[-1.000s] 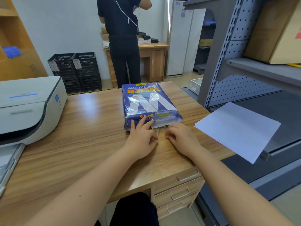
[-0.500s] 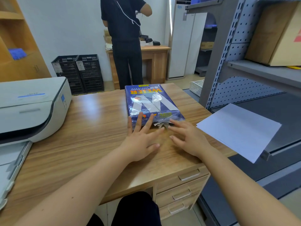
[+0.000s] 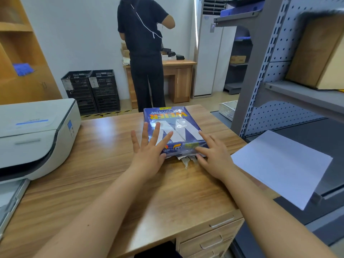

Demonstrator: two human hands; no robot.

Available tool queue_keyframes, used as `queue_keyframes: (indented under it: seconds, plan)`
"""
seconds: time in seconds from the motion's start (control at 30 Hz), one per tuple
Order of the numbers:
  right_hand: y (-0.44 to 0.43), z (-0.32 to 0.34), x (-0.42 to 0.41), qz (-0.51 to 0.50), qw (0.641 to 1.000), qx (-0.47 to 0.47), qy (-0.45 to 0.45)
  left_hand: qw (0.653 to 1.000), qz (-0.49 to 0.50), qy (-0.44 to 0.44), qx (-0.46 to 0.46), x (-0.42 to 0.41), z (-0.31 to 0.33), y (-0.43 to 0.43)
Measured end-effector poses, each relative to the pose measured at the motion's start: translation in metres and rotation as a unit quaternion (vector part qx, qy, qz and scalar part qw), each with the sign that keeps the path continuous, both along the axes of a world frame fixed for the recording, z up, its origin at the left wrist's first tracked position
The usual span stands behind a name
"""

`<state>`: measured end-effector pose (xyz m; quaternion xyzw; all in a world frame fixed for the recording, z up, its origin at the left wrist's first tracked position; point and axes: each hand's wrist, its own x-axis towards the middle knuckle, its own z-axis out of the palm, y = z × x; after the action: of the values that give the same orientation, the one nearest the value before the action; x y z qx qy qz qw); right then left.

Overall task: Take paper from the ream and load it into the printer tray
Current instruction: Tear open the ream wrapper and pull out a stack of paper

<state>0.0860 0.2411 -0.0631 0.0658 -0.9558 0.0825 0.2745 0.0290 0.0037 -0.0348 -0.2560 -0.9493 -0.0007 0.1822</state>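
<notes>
The wooden desk (image 3: 104,164) carries the ream (image 3: 173,127) under both hands' fingers, and the printer (image 3: 35,135) well to the left of the left hand (image 3: 149,155).

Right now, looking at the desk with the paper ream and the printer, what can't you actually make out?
All from the head view:
- Printer tray: cut off by the left edge; paper level unknown.
- Ream: its torn near end is partly covered by the left hand and right hand, so the sheets inside do not show.
- Small print on the wrapper: too small to read.
- Far desk: partly blocked by the standing person.
</notes>
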Motion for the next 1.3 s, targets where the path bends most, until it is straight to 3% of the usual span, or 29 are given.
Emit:
queue_keyframes:
  seconds: [0.3, 0.5, 0.7, 0.9, 1.3]
  plan:
    - [-0.002, 0.004, -0.016, 0.050, 0.994, -0.078, 0.067, 0.993, -0.057, -0.033, 0.094, -0.022, 0.007, 0.018]
    - [-0.018, 0.004, -0.026, 0.050, 0.979, -0.163, 0.107, 0.965, -0.138, 0.029, 0.220, -0.032, -0.003, 0.030]
    - [-0.020, 0.000, -0.028, 0.058, 0.983, -0.141, 0.105, 0.937, -0.167, 0.079, 0.298, -0.031, -0.008, 0.032]
    - [-0.021, -0.004, -0.034, 0.053, 0.985, -0.131, 0.101, 0.934, -0.216, 0.145, 0.243, -0.031, -0.015, 0.032]
    - [-0.017, -0.004, -0.041, 0.004, 0.987, -0.133, 0.095, 0.977, -0.109, 0.131, 0.130, -0.031, -0.028, 0.033]
